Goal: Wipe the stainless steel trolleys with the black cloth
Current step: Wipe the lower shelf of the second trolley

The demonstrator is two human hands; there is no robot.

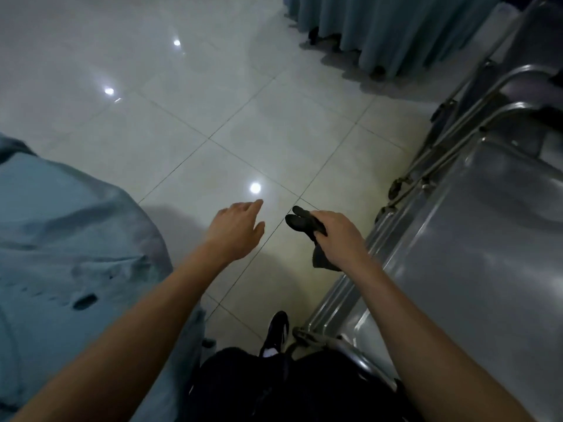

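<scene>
Above tiled floor [213, 102], right hand [338, 236] grips black cloth [307, 229]

Head camera looks steeply down, close overhead.

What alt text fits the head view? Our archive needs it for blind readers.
A person's right hand grips a black cloth above a tiled floor, beside a stainless steel trolley on the right. The left hand hovers open, holding nothing; blue fabric fills the left.

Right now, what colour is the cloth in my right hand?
Black, bunched in the right hand; the cloth shows best in the head view.
</scene>
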